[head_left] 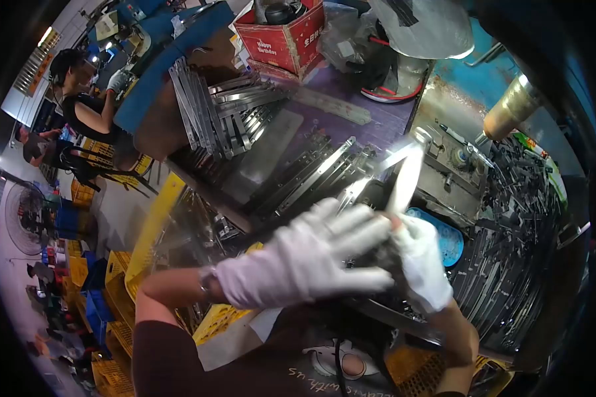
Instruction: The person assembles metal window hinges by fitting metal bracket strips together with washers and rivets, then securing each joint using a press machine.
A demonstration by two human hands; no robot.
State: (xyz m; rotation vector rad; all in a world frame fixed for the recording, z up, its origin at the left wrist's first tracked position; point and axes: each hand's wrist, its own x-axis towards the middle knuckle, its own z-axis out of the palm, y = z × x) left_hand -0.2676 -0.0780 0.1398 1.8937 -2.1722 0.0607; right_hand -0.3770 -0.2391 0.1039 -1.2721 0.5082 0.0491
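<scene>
My left hand (pixel 304 258), in a white glove, is spread with its fingers apart and points toward my right hand. It is smeared a little by motion, and nothing shows in it. My gloved right hand (pixel 420 261) is closed on the lower end of a shiny metal strip (pixel 407 180), which tilts up and away from me. The strip's far end is bright and blurred near the worn metal fixture (pixel 453 172); whether they touch I cannot tell. Below the strip, partly behind my right hand, is a blue tray (pixel 449 243).
Dark metal strips (pixel 503 264) are heaped on the right. Long metal bars (pixel 318 173) lie mid-bench, and stacked bars (pixel 202 109) stand further back near a red box (pixel 278 40). A cylindrical machine part (pixel 510 109) hangs at upper right. A co-worker (pixel 89 99) sits at far left.
</scene>
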